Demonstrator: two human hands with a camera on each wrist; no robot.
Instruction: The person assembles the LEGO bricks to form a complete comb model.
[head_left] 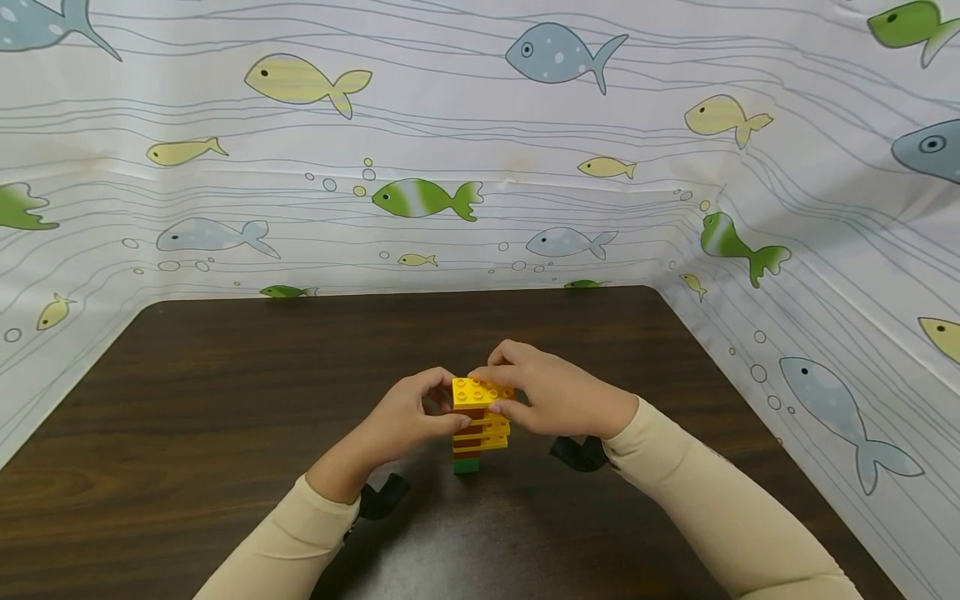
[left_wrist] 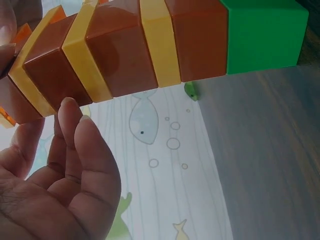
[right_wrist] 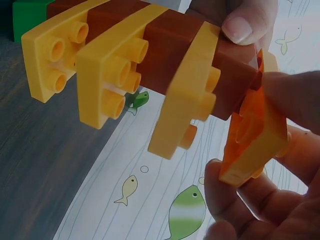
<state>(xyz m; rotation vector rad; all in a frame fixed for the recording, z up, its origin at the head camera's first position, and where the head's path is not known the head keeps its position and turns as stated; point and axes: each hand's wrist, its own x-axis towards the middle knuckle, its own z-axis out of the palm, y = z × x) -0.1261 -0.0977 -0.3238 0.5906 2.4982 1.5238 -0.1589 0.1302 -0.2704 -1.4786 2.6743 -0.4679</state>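
A tower of toy building bricks stands upright on the table, with a green brick (head_left: 466, 465) at its base. Above it, brown bricks (left_wrist: 200, 40) alternate with thin yellow bricks (right_wrist: 102, 70) whose studded ends jut out to the right. My left hand (head_left: 397, 421) steadies the upper part, thumb in front and fingers behind, pinching a brown brick. At the top, my right hand (head_left: 562, 390) pinches a yellow brick (right_wrist: 257, 145) between thumb and fingers. That brick looks tilted against the top brown brick in the right wrist view; whether it is fully seated I cannot tell.
The dark wooden table (head_left: 225, 400) extends around the tower. A white fish-patterned sheet (head_left: 450, 117) hangs along its back and sides. Black straps (head_left: 384, 497) are visible at both wrists, below the cream sleeves (head_left: 285, 542).
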